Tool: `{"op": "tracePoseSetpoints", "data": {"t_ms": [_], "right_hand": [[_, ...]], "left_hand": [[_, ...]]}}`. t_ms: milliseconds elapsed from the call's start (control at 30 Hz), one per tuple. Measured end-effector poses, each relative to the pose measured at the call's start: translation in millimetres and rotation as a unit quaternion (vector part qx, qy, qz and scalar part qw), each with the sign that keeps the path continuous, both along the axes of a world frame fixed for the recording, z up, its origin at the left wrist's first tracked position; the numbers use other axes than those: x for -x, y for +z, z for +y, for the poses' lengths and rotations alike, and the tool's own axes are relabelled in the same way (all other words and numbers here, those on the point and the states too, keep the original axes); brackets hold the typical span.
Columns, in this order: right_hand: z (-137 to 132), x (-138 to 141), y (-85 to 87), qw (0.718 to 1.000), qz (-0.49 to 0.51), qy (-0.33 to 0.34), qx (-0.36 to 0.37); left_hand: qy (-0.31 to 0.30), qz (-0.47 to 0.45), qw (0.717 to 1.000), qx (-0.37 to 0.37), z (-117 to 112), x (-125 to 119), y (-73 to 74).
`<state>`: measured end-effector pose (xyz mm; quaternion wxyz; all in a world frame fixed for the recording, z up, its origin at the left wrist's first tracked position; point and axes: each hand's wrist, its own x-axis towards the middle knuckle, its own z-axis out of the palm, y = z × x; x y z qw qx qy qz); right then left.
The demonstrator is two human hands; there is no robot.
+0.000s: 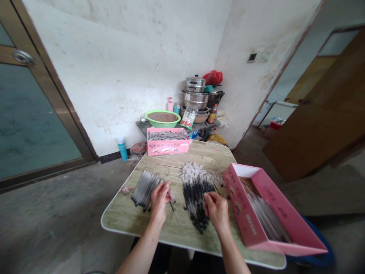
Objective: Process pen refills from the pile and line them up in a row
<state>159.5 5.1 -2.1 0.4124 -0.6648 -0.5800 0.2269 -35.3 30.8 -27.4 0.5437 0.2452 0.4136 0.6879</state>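
My left hand [160, 201] is closed on a slim, translucent pen [170, 193]; a thin black stick shows just below its fingers. Beside that hand, to its left, similar pale pens [145, 187] with dark ends lie side by side. In the middle of the table is a heap of black pen parts [196, 198], with a mound of small whitish pieces [195, 172] at its far end. My right hand [215, 207] is at the heap's right edge, thumb and fingers pinched together. What it pinches, if anything, cannot be made out.
A pink box [168, 146] full of pens stands at the table's far edge. Another large pink box [273, 213] holding pale pens overhangs the right side. Behind are a green basin [163, 123] and stacked pots [195, 97]. The wood-patterned table [128, 217] has rounded corners.
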Motion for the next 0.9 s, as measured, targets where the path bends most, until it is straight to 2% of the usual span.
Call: {"op": "tracePoseSetpoints", "data": {"t_ms": [67, 167, 300, 467, 600, 700, 800, 900], "right_hand": [[18, -15, -4.0, 0.997, -0.072, -0.02, -0.003], [48, -30, -9.0, 0.989, -0.135, -0.052, 0.007], [88, -37, -10.7, 0.974, -0.206, -0.084, 0.039], [123, -39, -8.6, 0.963, -0.239, -0.079, 0.097], [135, -38, -9.2, 0.964, -0.219, -0.059, 0.136], [136, -36, -5.9, 0.974, -0.176, -0.049, 0.137], [132, -33, 5.5, 0.987, -0.108, -0.044, 0.108], [116, -25, 22.0, 0.998, -0.01, -0.023, 0.051]], "left_hand": [[0.007, 0.004, 1.0, -0.006, 0, 2, -8.5], [0.009, 0.013, 1.0, -0.011, -1, 0, -13.6], [-0.003, 0.03, 0.999, -0.014, -2, -1, -10.9], [-0.035, 0.072, 0.997, -0.016, -4, -2, -5.2], [-0.055, 0.087, 0.994, -0.02, -5, -4, -3.7], [-0.07, 0.099, 0.992, -0.026, -6, -5, -3.6], [-0.087, 0.101, 0.991, -0.025, -6, -4, -2.9], [-0.126, 0.093, 0.987, -0.027, -9, -4, -0.4]]}}
